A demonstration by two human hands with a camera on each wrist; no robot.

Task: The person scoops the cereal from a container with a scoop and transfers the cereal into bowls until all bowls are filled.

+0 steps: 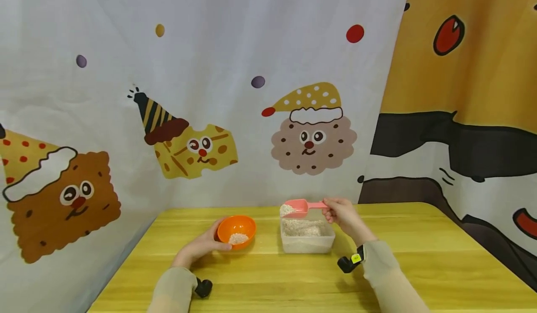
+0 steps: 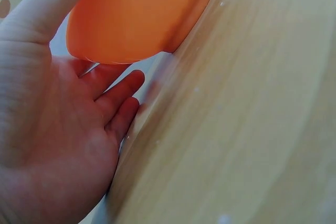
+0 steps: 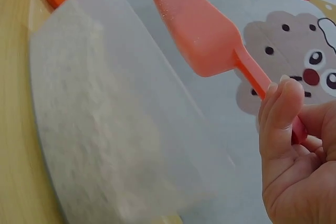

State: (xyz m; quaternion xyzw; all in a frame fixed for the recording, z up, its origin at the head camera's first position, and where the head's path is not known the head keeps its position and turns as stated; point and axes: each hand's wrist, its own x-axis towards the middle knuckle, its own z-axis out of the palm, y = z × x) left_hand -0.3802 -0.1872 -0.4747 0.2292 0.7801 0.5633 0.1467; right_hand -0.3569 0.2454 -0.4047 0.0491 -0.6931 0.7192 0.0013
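An orange bowl (image 1: pixel 235 223) stands on the wooden table, with some pale oat-like flakes (image 1: pixel 238 238) inside. My left hand (image 1: pixel 204 244) holds its left side, thumb along the near wall and index finger behind it. In the left wrist view, the lower fingers (image 2: pixel 122 90) spread below the bowl's side (image 2: pixel 139 17). My right hand (image 1: pixel 343 215) grips the handle of a pink scoop (image 1: pixel 299 206). Flakes fill the front of that scoop, held level over the back of a translucent plastic box (image 1: pixel 307 245). More flakes show through the box's wall (image 3: pixel 100 108).
The yellowish wooden table (image 1: pixel 268 280) carries the bowl on the left and the box to its right. Behind it hangs a white cloth (image 1: pixel 218 33) printed with cartoon snacks. Each wrist wears a small black camera.
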